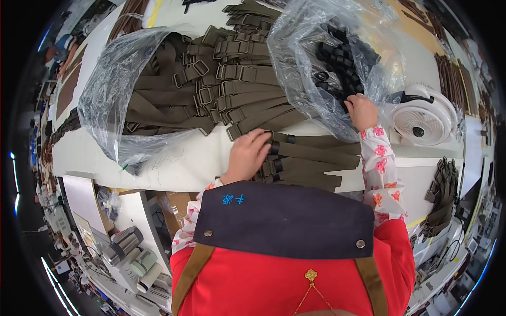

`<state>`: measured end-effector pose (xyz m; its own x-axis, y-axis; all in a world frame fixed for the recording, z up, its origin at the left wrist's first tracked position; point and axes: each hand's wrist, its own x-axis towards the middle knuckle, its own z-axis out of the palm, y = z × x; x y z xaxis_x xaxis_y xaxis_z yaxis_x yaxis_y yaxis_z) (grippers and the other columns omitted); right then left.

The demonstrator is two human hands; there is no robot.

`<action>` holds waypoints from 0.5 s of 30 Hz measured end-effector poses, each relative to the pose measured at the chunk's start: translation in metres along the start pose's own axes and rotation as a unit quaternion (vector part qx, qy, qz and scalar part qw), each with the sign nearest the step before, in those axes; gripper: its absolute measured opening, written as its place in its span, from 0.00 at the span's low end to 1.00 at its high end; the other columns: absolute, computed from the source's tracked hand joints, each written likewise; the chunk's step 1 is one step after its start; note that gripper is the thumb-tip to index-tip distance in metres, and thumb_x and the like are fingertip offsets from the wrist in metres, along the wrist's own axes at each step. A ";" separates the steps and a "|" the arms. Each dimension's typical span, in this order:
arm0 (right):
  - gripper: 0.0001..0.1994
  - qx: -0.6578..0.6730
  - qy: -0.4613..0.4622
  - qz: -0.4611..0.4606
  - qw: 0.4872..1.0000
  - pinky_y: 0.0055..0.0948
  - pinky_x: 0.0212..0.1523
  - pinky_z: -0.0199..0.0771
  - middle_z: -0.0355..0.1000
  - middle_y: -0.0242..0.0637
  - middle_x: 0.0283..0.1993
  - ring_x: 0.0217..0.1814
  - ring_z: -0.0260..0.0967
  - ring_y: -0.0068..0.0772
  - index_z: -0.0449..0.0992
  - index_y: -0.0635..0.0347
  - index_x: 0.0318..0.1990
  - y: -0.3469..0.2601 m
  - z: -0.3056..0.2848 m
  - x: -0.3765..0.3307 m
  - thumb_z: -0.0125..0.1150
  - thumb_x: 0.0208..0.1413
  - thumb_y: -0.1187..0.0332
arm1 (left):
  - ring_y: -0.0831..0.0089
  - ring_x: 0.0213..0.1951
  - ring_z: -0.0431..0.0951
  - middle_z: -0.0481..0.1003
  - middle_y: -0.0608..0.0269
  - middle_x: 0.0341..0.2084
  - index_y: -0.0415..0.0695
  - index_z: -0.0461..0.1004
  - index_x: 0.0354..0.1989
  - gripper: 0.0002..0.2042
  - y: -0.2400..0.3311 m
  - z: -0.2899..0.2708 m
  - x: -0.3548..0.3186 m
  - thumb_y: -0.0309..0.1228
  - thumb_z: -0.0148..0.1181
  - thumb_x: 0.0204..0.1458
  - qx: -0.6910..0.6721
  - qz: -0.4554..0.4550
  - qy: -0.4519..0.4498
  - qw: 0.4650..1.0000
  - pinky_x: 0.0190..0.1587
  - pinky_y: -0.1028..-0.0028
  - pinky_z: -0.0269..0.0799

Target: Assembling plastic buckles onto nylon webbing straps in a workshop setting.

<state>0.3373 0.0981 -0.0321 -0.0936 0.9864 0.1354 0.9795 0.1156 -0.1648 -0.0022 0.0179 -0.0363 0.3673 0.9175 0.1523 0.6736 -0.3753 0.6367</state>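
My left hand [246, 156] rests at the near edge of the pile, its fingers closed over the buckle end of an olive webbing strap [316, 150]. Several such straps lie side by side there, with black bands near their ends. At the mouth of a clear plastic bag [295, 68], my right hand [362, 111] pinches a small black loop [348, 106], partly hidden by the fingers. More black loops [342, 60] are heaped inside that bag. Beyond my left hand, a row of olive straps with metal buckles [240, 73] fans out across the white table [174, 171].
Another clear bag [105, 95] full of olive straps spreads over the table's left side. A white fan [421, 118] stands right of my right hand. More straps [441, 195] hang at the right. Below the table's left edge sit a steel flask [124, 245] and several bottles.
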 end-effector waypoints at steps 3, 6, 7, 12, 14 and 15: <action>0.06 0.008 -0.031 -0.002 0.999 0.44 0.31 0.70 0.73 0.41 0.27 0.29 0.71 0.49 0.78 0.55 0.31 0.014 0.016 0.006 0.59 0.49 0.65 | 0.56 0.38 0.74 0.73 0.56 0.40 0.42 0.73 0.43 0.14 -0.044 -0.008 0.003 0.29 0.61 0.46 0.115 -0.043 0.062 0.990 0.47 0.63 0.66; 0.09 0.076 0.010 0.029 0.997 0.37 0.30 0.72 0.71 0.41 0.21 0.25 0.72 0.43 0.76 0.59 0.34 0.015 0.016 0.002 0.62 0.46 0.66 | 0.57 0.40 0.73 0.73 0.54 0.38 0.42 0.72 0.44 0.17 -0.062 -0.002 -0.006 0.29 0.63 0.43 0.125 -0.065 0.064 0.988 0.44 0.63 0.66; 0.08 0.144 0.010 0.063 0.988 0.34 0.29 0.71 0.71 0.38 0.20 0.24 0.71 0.37 0.76 0.60 0.34 0.015 0.014 0.000 0.62 0.46 0.68 | 0.58 0.41 0.73 0.73 0.54 0.37 0.42 0.72 0.44 0.18 -0.062 0.001 -0.007 0.29 0.64 0.42 0.110 -0.070 0.070 0.989 0.43 0.63 0.66; 0.07 0.551 -0.038 0.152 0.820 0.18 0.27 0.67 0.70 0.28 0.23 0.24 0.66 0.14 0.73 0.63 0.35 -0.027 -0.015 -0.028 0.62 0.50 0.72 | 0.57 0.38 0.72 0.74 0.56 0.31 0.42 0.72 0.45 0.20 -0.059 -0.003 -0.008 0.28 0.65 0.40 0.087 -0.090 0.021 0.992 0.41 0.64 0.67; 0.05 0.562 -0.076 0.157 0.808 0.17 0.29 0.67 0.71 0.28 0.27 0.27 0.66 0.14 0.73 0.63 0.34 -0.049 -0.024 -0.046 0.62 0.52 0.72 | 0.60 0.37 0.74 0.76 0.56 0.31 0.42 0.74 0.43 0.18 -0.072 -0.018 -0.019 0.28 0.65 0.40 0.038 -0.081 -0.004 0.996 0.40 0.64 0.67; 0.05 0.568 -0.093 0.161 0.801 0.17 0.30 0.68 0.72 0.28 0.29 0.28 0.66 0.14 0.73 0.62 0.33 -0.058 -0.027 -0.053 0.62 0.52 0.72 | 0.61 0.33 0.75 0.76 0.55 0.28 0.41 0.75 0.40 0.16 -0.078 -0.031 -0.025 0.28 0.65 0.40 -0.024 -0.121 -0.042 0.991 0.37 0.66 0.69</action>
<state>0.2904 0.0356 -0.0035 0.0036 0.9746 -0.2241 0.1729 -0.2213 -0.9598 -0.0841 0.0285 -0.0667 0.2520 0.9650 -0.0722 0.7182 -0.1365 0.6824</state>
